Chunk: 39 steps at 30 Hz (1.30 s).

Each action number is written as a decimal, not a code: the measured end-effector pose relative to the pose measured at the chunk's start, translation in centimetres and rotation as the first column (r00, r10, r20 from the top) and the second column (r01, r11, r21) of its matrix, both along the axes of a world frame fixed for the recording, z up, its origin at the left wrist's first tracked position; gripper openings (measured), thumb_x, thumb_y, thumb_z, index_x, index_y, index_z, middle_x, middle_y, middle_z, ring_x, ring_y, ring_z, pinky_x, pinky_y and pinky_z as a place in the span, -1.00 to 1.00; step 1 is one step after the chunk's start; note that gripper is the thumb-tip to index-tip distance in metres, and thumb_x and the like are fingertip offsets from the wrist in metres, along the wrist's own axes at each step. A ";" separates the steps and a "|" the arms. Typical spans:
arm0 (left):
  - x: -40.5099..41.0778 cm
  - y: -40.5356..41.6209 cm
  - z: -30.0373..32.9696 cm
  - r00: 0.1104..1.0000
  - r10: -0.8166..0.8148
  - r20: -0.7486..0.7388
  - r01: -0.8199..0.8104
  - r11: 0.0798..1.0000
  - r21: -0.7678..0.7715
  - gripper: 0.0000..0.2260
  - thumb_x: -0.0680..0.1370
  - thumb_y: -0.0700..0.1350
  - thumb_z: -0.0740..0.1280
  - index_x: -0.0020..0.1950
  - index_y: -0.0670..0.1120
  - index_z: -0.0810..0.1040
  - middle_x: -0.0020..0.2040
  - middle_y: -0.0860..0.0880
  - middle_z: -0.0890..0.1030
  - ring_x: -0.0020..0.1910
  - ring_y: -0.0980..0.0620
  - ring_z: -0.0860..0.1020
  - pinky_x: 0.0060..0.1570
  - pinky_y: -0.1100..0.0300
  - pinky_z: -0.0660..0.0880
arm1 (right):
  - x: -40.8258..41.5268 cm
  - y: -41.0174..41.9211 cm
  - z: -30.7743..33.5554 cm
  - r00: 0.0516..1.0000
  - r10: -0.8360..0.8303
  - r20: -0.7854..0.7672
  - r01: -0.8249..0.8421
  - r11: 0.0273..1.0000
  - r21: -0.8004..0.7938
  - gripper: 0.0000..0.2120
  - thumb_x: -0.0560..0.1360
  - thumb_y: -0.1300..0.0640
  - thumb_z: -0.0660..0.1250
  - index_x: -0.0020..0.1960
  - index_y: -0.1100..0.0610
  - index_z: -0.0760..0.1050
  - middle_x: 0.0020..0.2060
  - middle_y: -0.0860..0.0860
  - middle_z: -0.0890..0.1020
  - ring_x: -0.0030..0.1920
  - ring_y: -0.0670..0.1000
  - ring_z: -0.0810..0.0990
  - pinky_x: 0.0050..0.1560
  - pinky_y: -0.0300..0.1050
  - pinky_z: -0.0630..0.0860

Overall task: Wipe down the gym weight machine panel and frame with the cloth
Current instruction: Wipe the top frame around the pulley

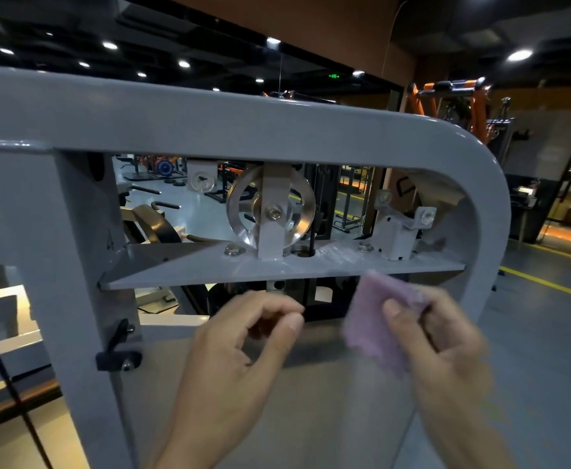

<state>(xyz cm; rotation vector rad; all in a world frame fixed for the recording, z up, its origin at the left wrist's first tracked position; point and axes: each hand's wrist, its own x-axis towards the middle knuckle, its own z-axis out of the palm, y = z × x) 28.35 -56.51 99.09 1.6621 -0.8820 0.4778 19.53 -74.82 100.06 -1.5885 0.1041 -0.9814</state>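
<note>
Grey painted steel fills the head view: the weight machine frame (277, 123) runs across the top and curves down on the right, and we're looking straight through its window. Inside that window a shiny pulley wheel (269, 211) stands upright in its bracket, bolted to a flat grey plate (277, 269) that spans the opening, and a thin black cable (312, 236) drops through a hole in the plate just right of the wheel. Below the plate sits the smooth grey panel (311, 401), and both hands are up in front of it.

Right hand (446, 346) has the cloth (375, 326), a pale pink-purple square, the thumb pinching it against the curled fingers (453, 313); the cloth's top corner reaches right up under the plate's front edge, though motion blur makes it hard to say whether it touches. Left hand (240, 346) is beside it, apart from the cloth, its fingers curled in with thumb tip close to the forefinger, holding nothing I can make out.

On the left upright, a small black latch (118, 346) is bolted on. Behind it all, orange gym racks (453, 96) and ceiling lights (519, 55) glow in the dark hall
</note>
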 end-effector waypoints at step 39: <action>4.3 -1.5 0.5 0.741 0.483 0.467 -0.563 0.826 0.039 -0.78 0.52 -0.10 0.34 0.14 -0.01 0.65 0.13 0.04 0.61 0.14 -0.01 0.50 0.20 0.18 0.22 | 4.9 -0.3 9.1 0.830 -0.480 -0.283 -0.218 0.188 -0.958 -0.62 0.57 0.29 0.20 0.24 -0.11 0.49 0.18 -0.18 0.52 0.20 -0.03 0.45 0.10 -0.02 0.55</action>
